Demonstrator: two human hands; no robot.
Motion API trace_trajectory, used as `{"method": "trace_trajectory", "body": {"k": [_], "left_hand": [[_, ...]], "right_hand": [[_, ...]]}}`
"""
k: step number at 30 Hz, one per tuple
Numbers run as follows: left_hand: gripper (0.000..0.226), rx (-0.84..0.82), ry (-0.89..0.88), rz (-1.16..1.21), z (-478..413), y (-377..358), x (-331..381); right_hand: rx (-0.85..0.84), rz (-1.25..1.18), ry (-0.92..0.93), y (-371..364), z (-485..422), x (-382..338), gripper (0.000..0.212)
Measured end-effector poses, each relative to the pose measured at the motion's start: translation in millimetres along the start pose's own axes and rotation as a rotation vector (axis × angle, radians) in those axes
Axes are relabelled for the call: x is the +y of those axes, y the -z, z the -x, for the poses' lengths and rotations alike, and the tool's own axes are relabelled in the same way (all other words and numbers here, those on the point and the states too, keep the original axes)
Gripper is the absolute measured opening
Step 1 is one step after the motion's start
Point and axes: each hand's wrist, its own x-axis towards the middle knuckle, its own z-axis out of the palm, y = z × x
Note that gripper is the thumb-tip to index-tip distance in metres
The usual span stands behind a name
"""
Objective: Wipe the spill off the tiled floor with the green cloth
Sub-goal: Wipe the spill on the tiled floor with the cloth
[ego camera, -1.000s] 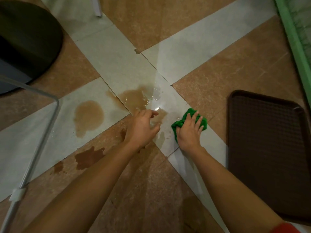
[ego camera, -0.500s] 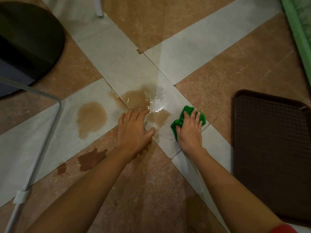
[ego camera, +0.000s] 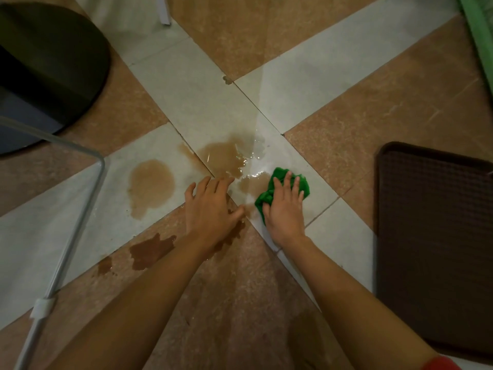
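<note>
Left hand (ego camera: 210, 206): lying flat on the tiled floor (ego camera: 346, 76), fingers spread and nearly straight, holding nothing; fingertips reaching the near edge of the spill (ego camera: 221, 157).
Right hand (ego camera: 284, 212): pressing down on the green cloth (ego camera: 278, 174), fingers lying fairly straight over it rather than curling round it.
Green cloth: sitting bunched on a pale tile under the right hand, its left edge touching a small brown patch.
Spill: brown liquid pooling in several patches, most of them lying left of the hands and just beyond them.
Step in hand: wiping is apparently only beginning, at the right-hand edge.
Next move: likely calling for pushing the cloth leftward through the pools while keeping pressure on it.
Tray (ego camera: 432, 236): lying on the floor at the right, well apart from the spill.
</note>
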Motion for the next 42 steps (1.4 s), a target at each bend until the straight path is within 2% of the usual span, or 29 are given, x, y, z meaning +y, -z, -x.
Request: {"method": "trace_trajectory", "body": {"k": [3,5,9,16,19,21,24,30,35,40,42], "left_hand": [[0.059,0.024,0.011,0.026,-1.1,2.1,3.2],[0.058,0.032,0.011,0.047,-1.1,2.7,4.9],[0.058,0.013,-0.018,0.058,0.7,2.9,4.1],[0.057,0.019,-0.042,0.008,3.7,5.5,3.1],[0.052,0.014,-0.071,-0.014,8.8,5.7,1.8],[0.051,0.004,-0.068,-0.007,13.3,7.3,-1.1],[0.058,-0.023,-0.065,-0.018,21.4,11.3,-11.4],[0.079,-0.133,0.005,-0.122,27.8,20.7,-39.3],[0.089,-0.218,0.049,-0.115,31.3,22.8,-43.6],[0.088,-0.211,0.060,-0.085,29.8,24.8,-43.3],[0.087,-0.202,0.061,-0.072,29.1,24.3,-43.1]], "right_hand": [[-0.049,-0.046,0.141,1.2,7.2,7.7,0.064],[-0.050,-0.088,0.171,3.7,8.1,16.5,0.063],[0.039,-0.161,-0.034,14.5,4.4,30.3,0.060],[-0.038,0.019,0.121,-2.7,47.5,25.3,0.064],[-0.074,0.046,0.213,-1.2,41.7,21.3,0.064],[-0.083,0.077,0.204,1.0,34.0,20.4,0.065],[-0.056,0.048,0.091,-0.3,30.6,11.0,0.065],[-0.119,-0.026,0.266,-3.6,42.1,5.5,0.065],[-0.092,-0.092,0.123,0.4,30.4,-7.7,0.063],[-0.155,-0.036,0.274,-2.7,39.1,-11.2,0.064],[-0.141,-0.045,0.260,-2.1,36.3,-9.8,0.063]]}}
